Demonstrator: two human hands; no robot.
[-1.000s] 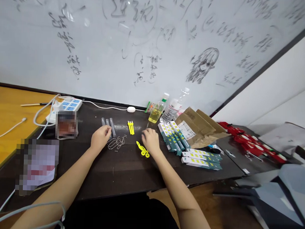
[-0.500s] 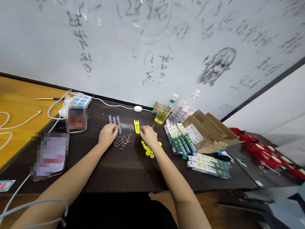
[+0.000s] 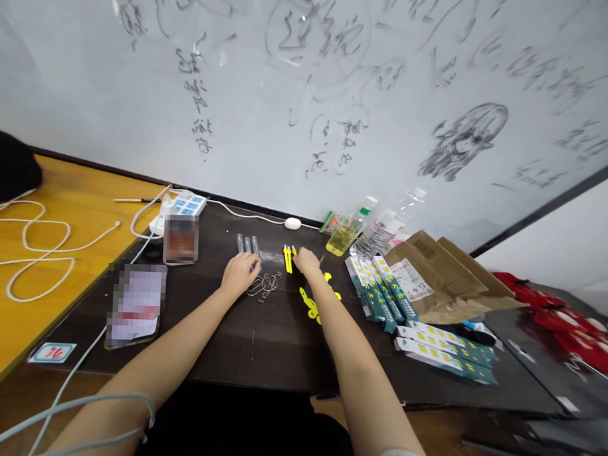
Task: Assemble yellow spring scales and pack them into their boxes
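My left hand [image 3: 238,273] rests with loosely bent fingers at the near ends of several clear tubes [image 3: 247,243], partly covering them; nothing shows in its grasp. Close to its right side lie bent metal wire pieces [image 3: 266,286] and tiny metal bits [image 3: 260,300]. My right hand [image 3: 309,263] is closed, thumb and finger pinching a slim yellow stick [image 3: 294,251] with a pale tip. Similar yellow sticks [image 3: 287,259] lie side by side just left of those fingertips. Below my right wrist are yellow plastic pieces with round ends [image 3: 310,304], partly hidden by the forearm.
Printed narrow boxes [image 3: 376,290] are grouped at the right, before an open cardboard box [image 3: 439,272]. Bottles [image 3: 344,237] stand against the whiteboard [image 3: 238,119]. To the left are a phone [image 3: 137,308], a power strip [image 3: 185,204] and loose white cables [image 3: 66,246].
The view has swung left, shifting everything rightward in the picture. My right hand has come to the yellow sticks and parted one from the others. My left hand stays by the tubes.
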